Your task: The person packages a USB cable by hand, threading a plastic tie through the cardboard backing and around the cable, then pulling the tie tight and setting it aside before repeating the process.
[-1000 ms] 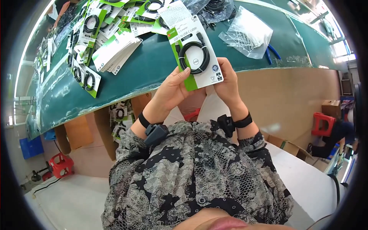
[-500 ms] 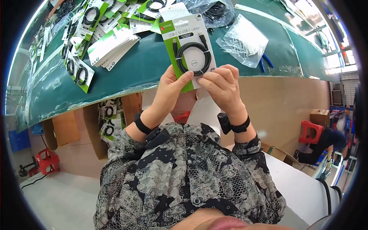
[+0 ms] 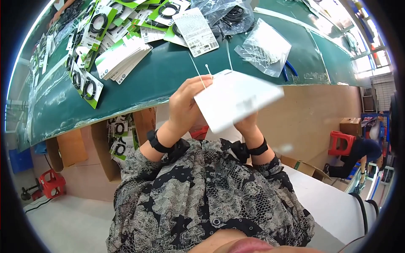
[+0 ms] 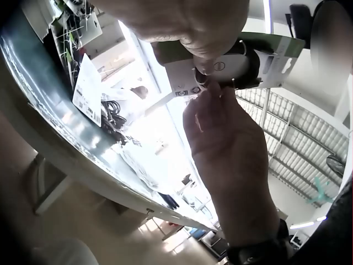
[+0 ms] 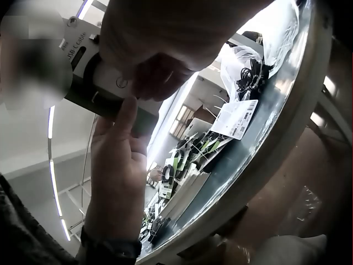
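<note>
The packaged USB-C cable (image 3: pixel 236 101) is tilted over the table's near edge, its white back toward the head view and slightly blurred. My left hand (image 3: pixel 185 99) grips one edge of its card; in the right wrist view the left thumb (image 5: pixel 127 113) lies on the printed front. Thin white cable ties (image 3: pixel 207 69) stick up beside the left fingers. My right hand (image 3: pixel 248 122) is mostly hidden behind the card. In the left wrist view, the right hand's fingertips (image 4: pixel 212 94) pinch at the front, by the black cable coil (image 4: pixel 248 63).
Packaged cables (image 3: pixel 99 23) are heaped at the left of the green table (image 3: pixel 139 84), near a stack of cards (image 3: pixel 120 59). A back-up card (image 3: pixel 196 31), bagged black cables (image 3: pixel 234 14), a bag of white ties (image 3: pixel 268 48) and blue-handled pliers (image 3: pixel 289 69) lie beyond.
The package has turned from its printed front to its white back and tipped flatter. The right hand has gone from the front's lower corner to behind the card. White ties now show by the left fingers.
</note>
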The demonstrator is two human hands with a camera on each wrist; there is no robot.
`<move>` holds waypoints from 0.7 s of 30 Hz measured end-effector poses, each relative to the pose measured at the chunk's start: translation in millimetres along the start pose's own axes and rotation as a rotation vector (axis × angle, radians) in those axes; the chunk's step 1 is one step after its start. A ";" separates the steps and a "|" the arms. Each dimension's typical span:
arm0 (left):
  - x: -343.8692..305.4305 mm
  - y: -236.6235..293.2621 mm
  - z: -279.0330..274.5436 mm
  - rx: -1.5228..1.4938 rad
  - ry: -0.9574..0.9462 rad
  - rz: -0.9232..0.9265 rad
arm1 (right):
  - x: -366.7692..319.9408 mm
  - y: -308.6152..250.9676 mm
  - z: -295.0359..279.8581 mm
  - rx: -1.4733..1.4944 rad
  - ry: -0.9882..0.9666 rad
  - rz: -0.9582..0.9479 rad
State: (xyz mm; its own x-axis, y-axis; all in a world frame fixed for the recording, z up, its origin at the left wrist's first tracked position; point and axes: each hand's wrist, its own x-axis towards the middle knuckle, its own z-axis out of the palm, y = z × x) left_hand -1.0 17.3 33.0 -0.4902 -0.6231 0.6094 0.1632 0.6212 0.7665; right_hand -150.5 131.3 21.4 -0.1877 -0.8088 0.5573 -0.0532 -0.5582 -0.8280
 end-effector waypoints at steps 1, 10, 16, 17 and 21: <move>2.8 3.8 0.4 0.045 0.010 0.106 | -6.0 -8.7 2.3 0.197 0.052 0.128; 8.6 11.8 3.1 0.109 0.051 0.342 | -29.3 -27.6 2.1 0.369 0.174 0.465; 10.2 13.2 -0.4 0.111 0.051 0.357 | -42.2 1.1 -10.5 1.634 0.156 0.507; 10.6 13.9 -0.7 0.108 0.046 0.360 | -43.1 -4.4 -9.6 1.512 0.197 0.507; 12.4 16.2 -1.7 0.100 0.036 0.366 | -40.6 -18.6 -5.0 1.272 0.292 0.513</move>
State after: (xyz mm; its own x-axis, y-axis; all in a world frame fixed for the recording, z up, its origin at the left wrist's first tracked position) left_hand -3.0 18.8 53.4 -0.3839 -0.3670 0.8473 0.2367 0.8479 0.4744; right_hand -146.7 175.4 13.8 -0.1179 -0.9917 0.0513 0.9666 -0.1265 -0.2229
